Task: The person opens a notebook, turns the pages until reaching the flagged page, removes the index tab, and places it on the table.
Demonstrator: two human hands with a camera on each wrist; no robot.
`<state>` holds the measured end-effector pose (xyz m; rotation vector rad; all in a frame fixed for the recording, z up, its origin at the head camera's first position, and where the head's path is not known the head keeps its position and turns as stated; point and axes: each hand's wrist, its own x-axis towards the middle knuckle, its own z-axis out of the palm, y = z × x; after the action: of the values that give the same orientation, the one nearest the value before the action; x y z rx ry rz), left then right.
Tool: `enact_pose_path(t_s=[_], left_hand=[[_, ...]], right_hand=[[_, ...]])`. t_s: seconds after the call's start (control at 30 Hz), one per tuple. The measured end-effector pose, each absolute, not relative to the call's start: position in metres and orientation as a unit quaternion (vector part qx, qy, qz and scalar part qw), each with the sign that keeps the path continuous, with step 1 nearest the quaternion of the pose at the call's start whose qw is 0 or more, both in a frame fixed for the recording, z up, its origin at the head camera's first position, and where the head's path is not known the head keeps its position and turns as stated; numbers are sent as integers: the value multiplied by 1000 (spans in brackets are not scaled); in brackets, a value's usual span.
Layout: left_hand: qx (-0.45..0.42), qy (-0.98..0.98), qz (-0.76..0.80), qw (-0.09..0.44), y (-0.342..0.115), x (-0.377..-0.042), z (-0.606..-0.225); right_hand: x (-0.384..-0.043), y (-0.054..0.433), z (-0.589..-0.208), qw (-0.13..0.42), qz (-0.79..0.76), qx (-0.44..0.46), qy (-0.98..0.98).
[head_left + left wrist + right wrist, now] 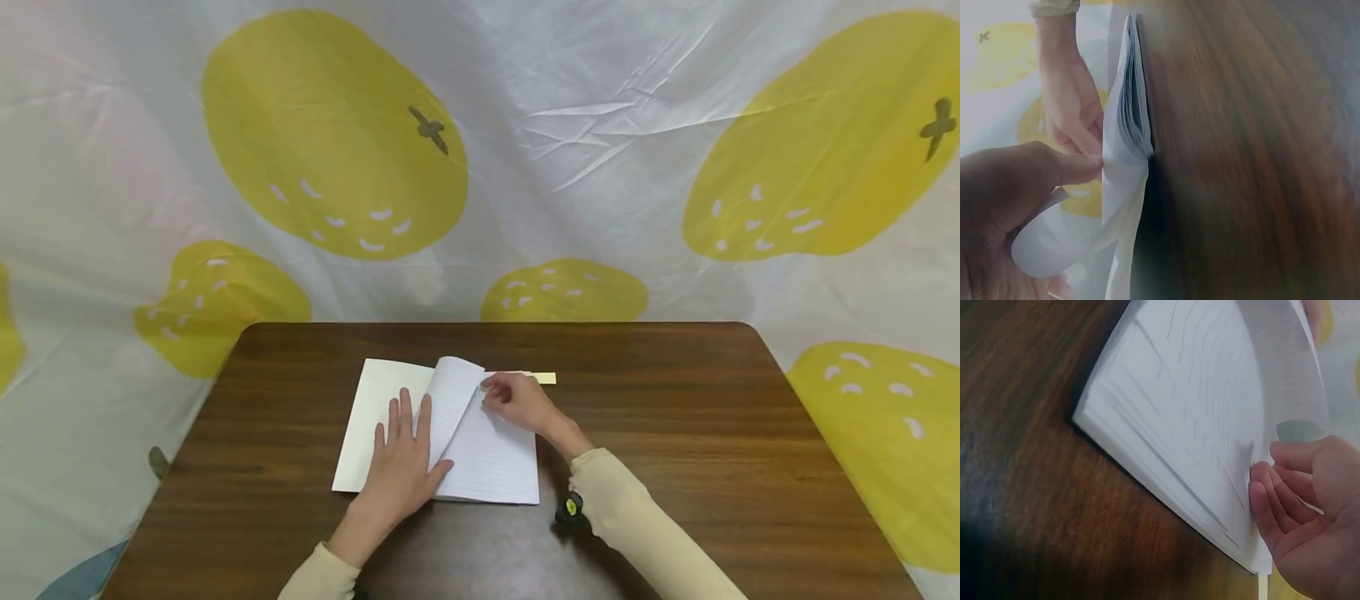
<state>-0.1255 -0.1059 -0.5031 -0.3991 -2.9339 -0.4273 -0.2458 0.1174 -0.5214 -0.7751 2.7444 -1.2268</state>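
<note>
A notebook (491,467) with lined white pages lies open on the table. One loose leaf (453,404) is lifted and curls over towards the left side. My right hand (517,400) is at the upper edge of that leaf, its curled fingers and thumb pinching the page; in the right wrist view the hand (1316,506) stands over the page corner. Spread across the left part and the fold is my left hand (401,467), fingers straight, resting on the paper. Its thumb (1079,167) touches the page in the left wrist view, where the leaf bends beside it.
A pale yellow strip (546,378) sticks out past the notebook's top right corner. Brown wooden table (675,400) surrounds the notebook. Behind the far edge hangs a white curtain (570,167) with yellow fruit shapes. A small black device (572,508) sits at the right wrist.
</note>
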Motion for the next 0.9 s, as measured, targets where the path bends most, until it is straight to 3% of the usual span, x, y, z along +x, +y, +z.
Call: enact_pose_path(t_s=[0.27, 0.7, 0.9], left_hand=[[-105, -983, -109, 105, -127, -129, -500], [-90, -988, -61, 106, -133, -128, -503], [-133, -985, -103, 48, -120, -124, -508]], right_hand=[[-243, 109, -522, 19, -347, -288, 892], [-236, 104, -516, 21, -305, -283, 909], [-238, 94, -511, 30, -293, -275, 915]])
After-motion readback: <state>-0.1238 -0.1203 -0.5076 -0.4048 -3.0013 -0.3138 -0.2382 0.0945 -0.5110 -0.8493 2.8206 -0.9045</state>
